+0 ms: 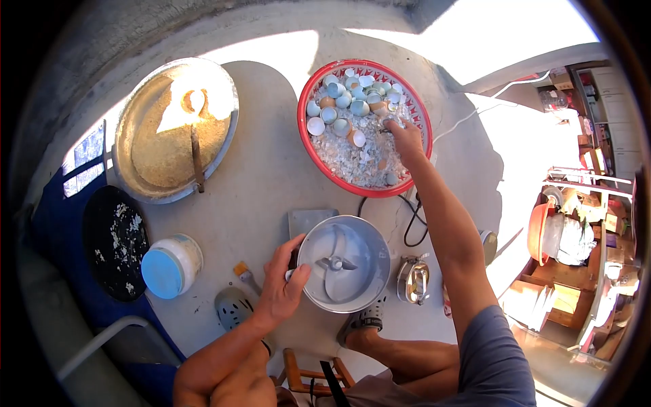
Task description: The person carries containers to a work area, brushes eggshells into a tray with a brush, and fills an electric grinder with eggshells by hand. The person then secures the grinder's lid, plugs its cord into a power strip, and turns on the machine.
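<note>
While tight around the round, smooth metal bowl [369, 271], left fingers [282, 255]; amid jagged eggshells [342, 126], right fingers [395, 127], their grip unclear.

Pale concrete floor [258, 176] spreading under hard sunlight and dark curved shadows, rough grey wall [88, 47] rising at upper left, wooden stool [308, 381] standing at the bottom, cluttered shelving [586, 264] filling the right side, white cabinet [614, 115] standing beyond it.

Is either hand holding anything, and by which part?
The left hand holds the pot by its side handle. The right hand is among the eggshells; whether it grips any cannot be told.
</note>
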Motion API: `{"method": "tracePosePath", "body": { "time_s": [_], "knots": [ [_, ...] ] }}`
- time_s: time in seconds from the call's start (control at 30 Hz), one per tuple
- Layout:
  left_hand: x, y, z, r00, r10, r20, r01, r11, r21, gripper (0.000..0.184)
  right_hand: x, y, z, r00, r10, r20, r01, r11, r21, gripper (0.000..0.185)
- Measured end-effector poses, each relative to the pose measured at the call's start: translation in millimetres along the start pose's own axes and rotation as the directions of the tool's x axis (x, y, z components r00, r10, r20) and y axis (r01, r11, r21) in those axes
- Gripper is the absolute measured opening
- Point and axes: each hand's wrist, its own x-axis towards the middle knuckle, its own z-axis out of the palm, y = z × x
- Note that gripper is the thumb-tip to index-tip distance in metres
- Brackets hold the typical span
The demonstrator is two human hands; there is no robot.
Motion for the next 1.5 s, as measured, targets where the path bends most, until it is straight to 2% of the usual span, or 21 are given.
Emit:
{"method": "tracePosePath", "body": {
  "time_s": [0.07,0.1,0.17,0.3,0.47,0.57,0.7,0.8,0.9,0.97,1.0,1.07,1.1,1.13,1.17,1.2,1.27,1.3,1.37,1.4,1.5],
  "knots": [
    [0,-5,0,0.999,0.039,-0.021,-0.037,0.997,0.067,0.051,8,4,0,0.996,0.037,0.083,-0.061,0.947,0.315,0.038],
    [-1,-6,0,0.999,0.040,-0.024,-0.039,0.997,0.063,0.051,11,8,-2,0.996,0.034,0.084,-0.059,0.949,0.311,0.038],
    [-2,-4,-1,1.000,0.012,-0.015,-0.010,0.996,0.085,0.050,7,4,-5,0.987,0.061,0.151,-0.125,0.878,0.463,0.034],
    [-2,-9,-1,0.999,0.042,-0.028,-0.039,0.995,0.096,0.050,7,-2,-11,0.987,0.046,0.155,-0.114,0.877,0.466,0.033],
    [-3,-11,0,0.997,0.061,-0.036,-0.058,0.994,0.097,0.048,-11,-23,-19,0.979,0.019,0.201,-0.137,0.794,0.592,0.030],
    [-2,-11,1,0.995,0.090,-0.051,-0.086,0.994,0.065,0.046,-27,-45,-30,0.967,0.037,0.251,-0.189,0.767,0.614,0.027],
    [0,-11,1,0.992,0.105,-0.072,-0.101,0.993,0.064,0.045,-73,-83,-53,0.957,0.038,0.286,-0.201,0.799,0.566,0.026],
    [-5,-6,0,0.999,-0.028,-0.039,0.029,0.999,0.026,0.045,-118,-100,-63,0.913,0.000,0.409,-0.216,0.849,0.483,0.028],
    [-3,-11,3,0.997,0.036,-0.073,-0.034,0.999,0.037,0.045,-173,-110,-54,0.853,-0.034,0.520,-0.253,0.846,0.469,0.030],
    [-3,-16,4,0.993,0.075,-0.096,-0.070,0.996,0.053,0.046,-209,-108,-39,0.828,0.001,0.560,-0.266,0.881,0.391,0.031],
    [-3,-15,4,0.992,0.073,-0.102,-0.068,0.996,0.053,0.046,-220,-97,-30,0.813,-0.043,0.581,-0.208,0.910,0.358,0.030],
    [-3,-15,4,0.993,0.068,-0.093,-0.063,0.996,0.059,0.047,-247,-96,-17,0.773,-0.103,0.626,0.059,0.994,0.090,0.044],
    [-4,-15,3,0.993,0.067,-0.097,-0.061,0.996,0.059,0.047,-255,-89,-12,0.771,-0.103,0.629,0.059,0.994,0.090,0.044],
    [-4,-15,3,0.992,0.082,-0.094,-0.075,0.994,0.078,0.047,-262,-80,-7,0.752,-0.218,0.622,0.321,0.945,-0.057,0.044],
    [-4,-15,3,0.991,0.099,-0.093,-0.090,0.991,0.098,0.047,-266,-75,-3,0.703,-0.327,0.632,0.554,0.808,-0.199,0.044],
    [-5,-15,1,0.990,0.100,-0.099,-0.090,0.991,0.098,0.047,-269,-72,-3,0.699,-0.329,0.636,0.558,0.806,-0.196,0.044],
    [-8,-18,2,0.979,0.188,-0.074,-0.178,0.977,0.121,0.048,-280,-78,-5,0.632,-0.394,0.667,0.720,0.617,-0.318,0.056],
    [-8,-19,2,0.980,0.186,-0.074,-0.177,0.977,0.120,0.048,-284,-82,-6,0.633,-0.392,0.668,0.719,0.617,-0.319,0.056],
    [-9,-22,0,0.975,0.218,-0.050,-0.205,0.959,0.194,0.049,-291,-88,-8,0.577,-0.443,0.686,0.798,0.484,-0.358,0.062],
    [-10,-22,-1,0.975,0.217,-0.049,-0.204,0.960,0.193,0.049,-293,-88,-10,0.578,-0.441,0.686,0.797,0.485,-0.359,0.062],
    [-11,-21,-3,0.980,0.201,-0.017,-0.193,0.958,0.211,0.050,-296,-89,-13,0.537,-0.455,0.711,0.839,0.377,-0.392,0.057]
  ]
}}
